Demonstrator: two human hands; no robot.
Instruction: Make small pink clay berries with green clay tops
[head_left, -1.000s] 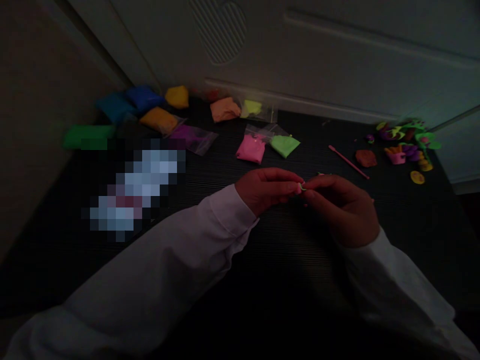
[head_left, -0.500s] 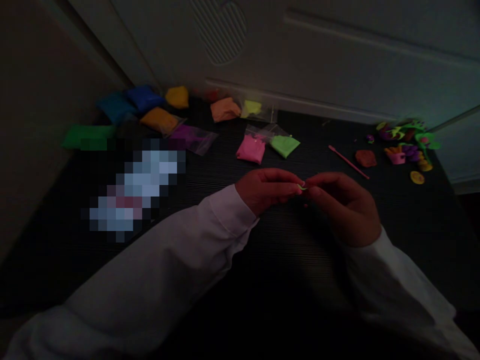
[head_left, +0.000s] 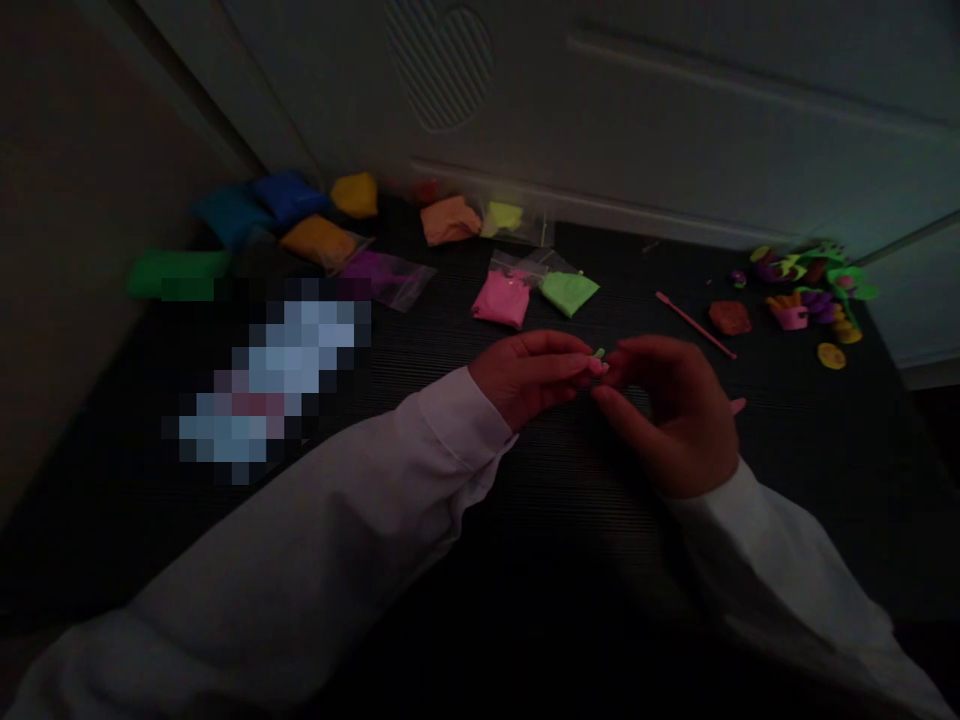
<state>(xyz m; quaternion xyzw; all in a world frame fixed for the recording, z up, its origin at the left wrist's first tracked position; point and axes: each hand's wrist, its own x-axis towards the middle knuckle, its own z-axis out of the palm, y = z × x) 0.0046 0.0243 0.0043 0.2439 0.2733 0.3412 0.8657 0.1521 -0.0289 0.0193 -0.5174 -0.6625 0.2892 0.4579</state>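
Between the thumb and fingers of my left hand (head_left: pixel 525 378) is a tiny pink and green piece of modelling clay (head_left: pixel 596 362). Most of it is covered by the fingertips. Just to its right, my right hand (head_left: pixel 679 415) is curved with thumb and forefinger apart, and I see nothing held in it. Its fingertips are very close to the clay; whether they touch it I cannot tell. Beyond the hands lie a bag of pink clay (head_left: pixel 501 300) and a bag of light green clay (head_left: pixel 571 291). A pink tip (head_left: pixel 739 405) shows from behind my right hand.
A pink stick tool (head_left: pixel 696 325) and a reddish-brown clay lump (head_left: pixel 730 317) lie to the right. Small finished clay shapes (head_left: pixel 814 300) cluster at the far right. Several coloured clay bags (head_left: pixel 289 197) sit back left, near a blurred-out bright object (head_left: pixel 289 370). A pale panel (head_left: pixel 637 130) rises behind.
My right thumb and forefinger have parted and drawn slightly away from the clay. My left hand still pinches it, now showing its green part pointing up. A pink tip has appeared beside my right hand.
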